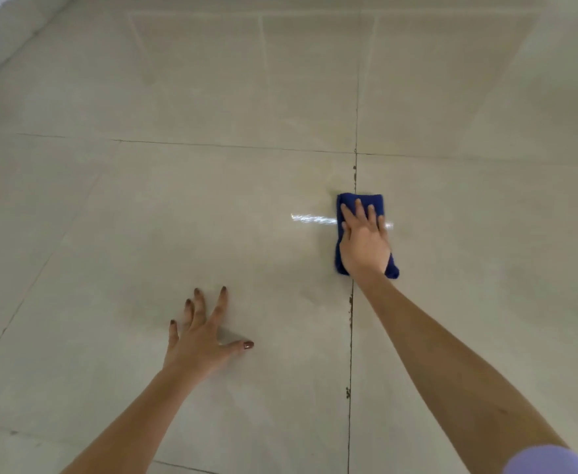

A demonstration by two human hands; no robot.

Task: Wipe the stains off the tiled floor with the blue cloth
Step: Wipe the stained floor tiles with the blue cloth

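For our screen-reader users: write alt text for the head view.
A person's right hand presses a folded dark blue cloth flat onto a beige tiled floor, over a grout line with brown stains. The left hand rests on the floor with fingers spread, apart from the cloth.

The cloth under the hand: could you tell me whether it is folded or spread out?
Folded: the cloth forms a narrow, thick pad under the right hand.

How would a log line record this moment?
right hand: presses blue cloth on grout line | left hand: spread on floor | stains: visible
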